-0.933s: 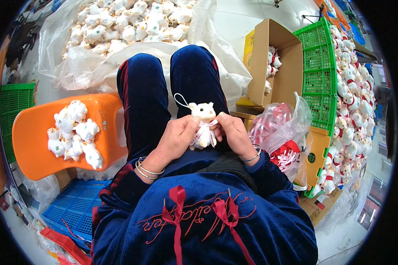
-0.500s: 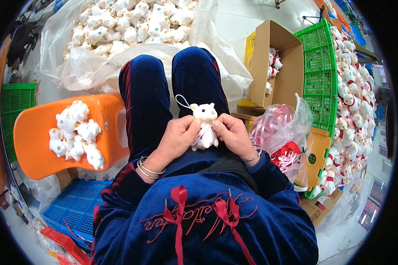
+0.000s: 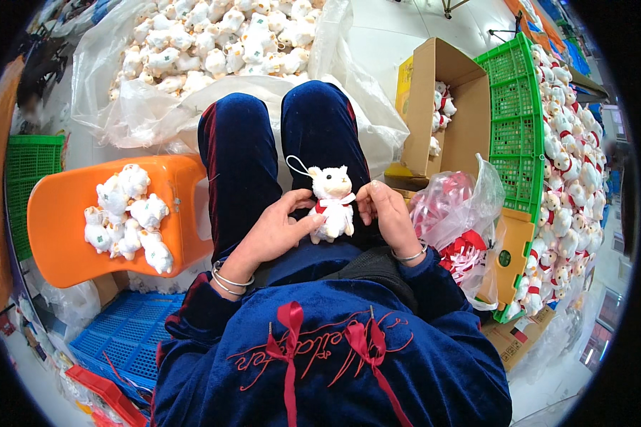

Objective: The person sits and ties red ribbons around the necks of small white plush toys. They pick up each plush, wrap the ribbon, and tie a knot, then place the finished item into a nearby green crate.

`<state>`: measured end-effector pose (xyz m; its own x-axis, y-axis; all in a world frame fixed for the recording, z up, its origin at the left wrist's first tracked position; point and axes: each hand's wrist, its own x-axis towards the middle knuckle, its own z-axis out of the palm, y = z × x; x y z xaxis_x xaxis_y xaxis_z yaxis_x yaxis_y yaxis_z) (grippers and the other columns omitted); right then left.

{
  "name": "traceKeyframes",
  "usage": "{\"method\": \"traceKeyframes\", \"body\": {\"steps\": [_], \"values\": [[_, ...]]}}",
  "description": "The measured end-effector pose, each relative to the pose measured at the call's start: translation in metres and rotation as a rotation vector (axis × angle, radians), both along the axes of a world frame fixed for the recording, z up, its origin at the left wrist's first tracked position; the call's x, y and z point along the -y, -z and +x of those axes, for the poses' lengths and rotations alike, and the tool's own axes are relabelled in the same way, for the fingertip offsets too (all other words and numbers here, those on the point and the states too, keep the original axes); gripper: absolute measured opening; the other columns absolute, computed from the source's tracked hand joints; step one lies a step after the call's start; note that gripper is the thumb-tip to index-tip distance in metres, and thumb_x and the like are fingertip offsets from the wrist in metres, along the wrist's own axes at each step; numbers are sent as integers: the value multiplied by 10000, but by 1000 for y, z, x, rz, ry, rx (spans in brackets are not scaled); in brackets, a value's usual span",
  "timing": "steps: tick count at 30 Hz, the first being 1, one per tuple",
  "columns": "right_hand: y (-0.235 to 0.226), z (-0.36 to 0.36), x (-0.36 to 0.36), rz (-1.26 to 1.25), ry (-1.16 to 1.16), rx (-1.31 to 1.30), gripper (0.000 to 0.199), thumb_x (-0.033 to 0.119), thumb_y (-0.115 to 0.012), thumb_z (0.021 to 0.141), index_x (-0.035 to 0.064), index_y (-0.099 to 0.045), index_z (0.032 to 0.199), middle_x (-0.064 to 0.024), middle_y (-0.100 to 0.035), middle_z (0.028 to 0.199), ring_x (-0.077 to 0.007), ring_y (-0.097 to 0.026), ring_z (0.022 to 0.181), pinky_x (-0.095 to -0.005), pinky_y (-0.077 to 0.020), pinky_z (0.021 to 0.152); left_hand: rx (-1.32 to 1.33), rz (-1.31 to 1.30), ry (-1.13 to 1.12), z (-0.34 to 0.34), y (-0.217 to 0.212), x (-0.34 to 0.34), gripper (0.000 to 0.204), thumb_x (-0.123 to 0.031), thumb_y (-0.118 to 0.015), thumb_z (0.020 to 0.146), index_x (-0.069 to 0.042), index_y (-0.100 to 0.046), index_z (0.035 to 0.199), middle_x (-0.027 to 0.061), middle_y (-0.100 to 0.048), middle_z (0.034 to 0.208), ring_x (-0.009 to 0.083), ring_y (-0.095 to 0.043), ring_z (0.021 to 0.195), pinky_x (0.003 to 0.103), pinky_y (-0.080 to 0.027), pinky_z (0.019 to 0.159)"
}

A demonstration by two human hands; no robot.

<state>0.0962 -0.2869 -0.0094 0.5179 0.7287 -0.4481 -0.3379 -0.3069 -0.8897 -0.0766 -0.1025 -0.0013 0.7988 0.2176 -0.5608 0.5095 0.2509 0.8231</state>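
A small white plush animal toy point(image 3: 333, 186) with dark eyes and a white hanging loop sits upright over my lap. Round its neck is a red and white ribbon scarf point(image 3: 337, 202), one pale end pointing to the right. My left hand point(image 3: 281, 224) grips the toy's left side, thumb in front at the chest, other fingers partly hidden behind. Just right of the scarf's pale end, my right hand point(image 3: 386, 213) is loosely curled, its fingers a little apart and nothing visible in them.
An orange stool point(image 3: 64, 220) bears several scarfless white toys point(image 3: 128, 213). Ahead lies a clear plastic sheet point(image 3: 114, 107) heaped with more. To the right are a cardboard box point(image 3: 470, 92), a bag of red and white ribbons point(image 3: 452, 203) and a green crate point(image 3: 509, 128) beside scarfed toys point(image 3: 566, 178).
My right hand has let go of the scarf and moved right, off the toy. My left hand has shifted its hold on the toy, and the scarf's red part now shows.
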Motion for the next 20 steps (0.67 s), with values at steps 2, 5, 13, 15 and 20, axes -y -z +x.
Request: {"method": "traceKeyframes", "body": {"steps": [2,5,13,15,20], "values": [[-3,-3,-2,1,-25,6,355,337,-500,1094,11,-632,1047,-5,-598,829,-67,-531,662,-213,-445,608,59,60,31,-3,4,1,730,-328,-756,887,61,-475,1437,182,-645,1281,74,-592,676,223,-500,627],[-9,-6,-8,34,-92,-24,306,297,-552,1075,6,-615,1146,-12,-625,904,-61,-554,712,-217,-465,628,114,184,118,0,-6,3,739,-304,-778,867,58,-472,1435,171,-642,1261,96,-631,779,243,-530,699],[-17,-4,-22,115,-143,-205,353,184,-634,1022,-9,-581,1312,-37,-660,1057,-68,-603,839,-233,-515,704,294,19,-5,1,-9,14,694,-163,-745,862,24,-437,1455,111,-606,1257,163,-605,1150,328,-494,1007],[-16,-1,-18,187,-130,-321,358,166,-628,1019,-10,-573,1326,-35,-662,1055,-70,-613,858,-240,-526,728,315,60,8,1,-7,13,693,-146,-731,864,16,-427,1465,104,-597,1272,163,-603,1151,328,-489,1014],[-18,-10,-25,103,-266,121,492,227,-689,972,24,-536,1393,-75,-636,1158,-144,-651,967,-292,-547,878,381,64,-50,5,-11,20,654,-158,-727,850,23,-470,1423,120,-619,1236,177,-628,1113,337,-504,994]]}}
